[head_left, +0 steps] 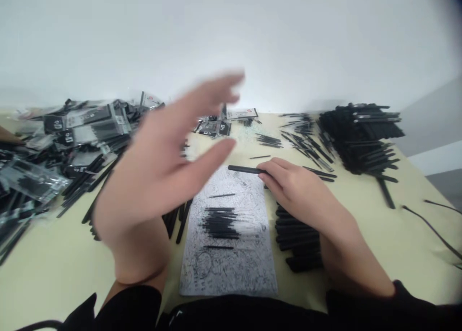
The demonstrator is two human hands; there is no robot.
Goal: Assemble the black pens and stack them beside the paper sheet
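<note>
My left hand (pixel 162 153) is raised over the table and smeared by motion. Its thumb and fingers are apart, and nothing shows between them. Pinched in my right hand (pixel 288 179) is a thin black pen-like stick (pixel 243 169), its free end pointing left. Below my hands lies a sheet of paper (pixel 231 275) covered in dark scribbles. A bundle of slim black refill-like sticks (pixel 220 223) rests on the sheet, with a few single ones apart from it. Thicker black pen-like sticks (pixel 296 232) are stacked beneath my right forearm, partly hidden by it.
Clear plastic packets (pixel 86 121) with black sticks are heaped at the left. A large pile of black pen-like sticks (pixel 355 138) stands at the back right. Thin loose sticks (pixel 269 140) lie at the back middle. Black cables (pixel 429 225) run along the right edge, and a white wall rises behind.
</note>
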